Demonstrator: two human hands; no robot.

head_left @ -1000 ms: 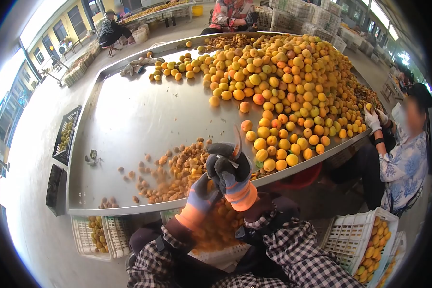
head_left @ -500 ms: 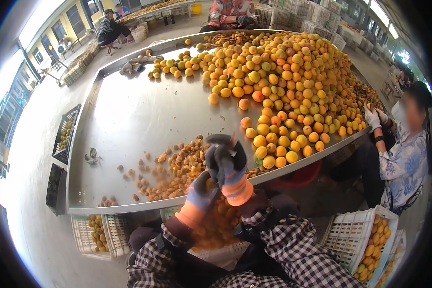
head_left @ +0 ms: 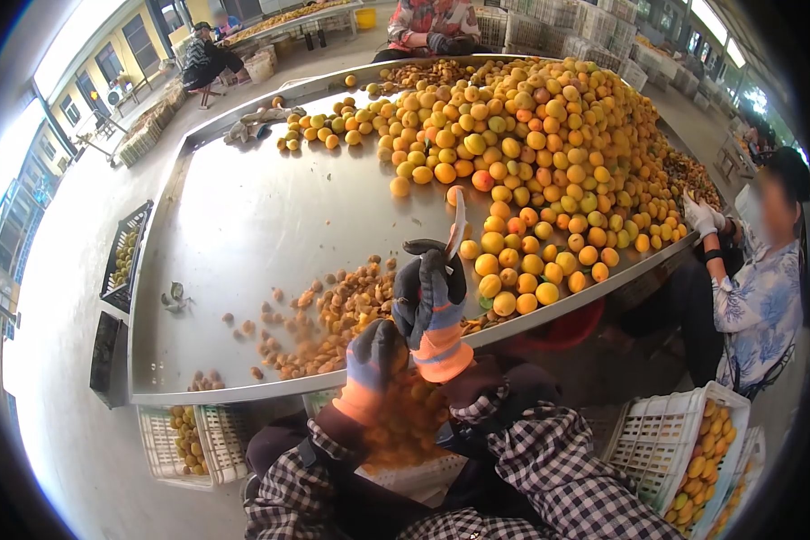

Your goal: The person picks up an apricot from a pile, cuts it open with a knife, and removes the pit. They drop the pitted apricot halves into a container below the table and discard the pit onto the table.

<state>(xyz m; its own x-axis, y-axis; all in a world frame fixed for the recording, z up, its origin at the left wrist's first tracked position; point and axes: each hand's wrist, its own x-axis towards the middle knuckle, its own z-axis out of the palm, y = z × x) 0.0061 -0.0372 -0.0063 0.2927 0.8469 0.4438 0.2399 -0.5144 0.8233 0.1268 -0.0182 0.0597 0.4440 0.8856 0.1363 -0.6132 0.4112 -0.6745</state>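
My right hand [head_left: 430, 297] grips a knife [head_left: 459, 220], blade pointing away, presumably to spare my curled left hand [head_left: 374, 355], whose contents I cannot tell, both at the near edge of the metal table [head_left: 207, 297], with pits [head_left: 358, 292] just beside and apricots [head_left: 535, 171] heaped beyond.

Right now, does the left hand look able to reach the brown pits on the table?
Probably yes: the left hand is close to the brown pits, and nothing visible blocks it.

R hand [head_left: 430, 292] w/ knife [head_left: 459, 222], L hand [head_left: 374, 358] close by.
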